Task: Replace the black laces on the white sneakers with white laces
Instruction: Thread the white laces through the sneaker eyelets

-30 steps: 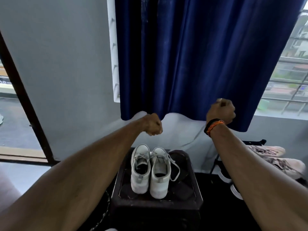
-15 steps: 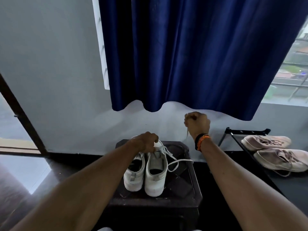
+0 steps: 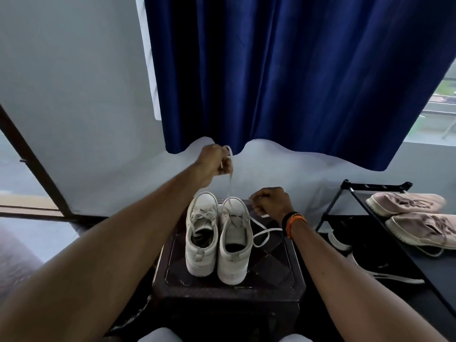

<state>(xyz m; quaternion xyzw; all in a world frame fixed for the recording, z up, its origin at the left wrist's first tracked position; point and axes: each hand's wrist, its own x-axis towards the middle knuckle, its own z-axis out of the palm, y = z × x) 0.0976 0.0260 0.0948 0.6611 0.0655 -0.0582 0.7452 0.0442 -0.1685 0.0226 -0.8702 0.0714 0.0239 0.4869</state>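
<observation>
— Where are the white sneakers (image 3: pixel 217 240) placed, and how are they oriented?

— They are set side by side, touching, on a dark stool (image 3: pixel 227 285) in front of the person. The heels are turned toward the camera and the toes toward the wall, so each long axis runs away from the viewer, roughly parallel to the other. Both soles lie flat.

— And the white lace (image 3: pixel 259 233)?

— It is threaded through the right-hand shoe. One end is drawn upward and is pinched in the left hand (image 3: pixel 215 162), whose fingers are curled round it above the toes. The other end is gripped in the closed right hand (image 3: pixel 270 202), just beside that shoe's toe, and a slack loop is left lying on the stool top to the right. No black laces can be made out.

— What could go wrong from here?

— If the raised end is pulled harder than the other, the ends may be left uneven, or the light shoe may be lifted or tipped off the stool, since nothing is pressing it down. The slack loop could also be caught under the shoe or drawn into a twist at an eyelet.

— What lies around it?

— A blue curtain (image 3: pixel 296 82) hangs behind, and a black rack (image 3: pixel 355 191) with pinkish shoes (image 3: pixel 404 203) stands to the right.
</observation>
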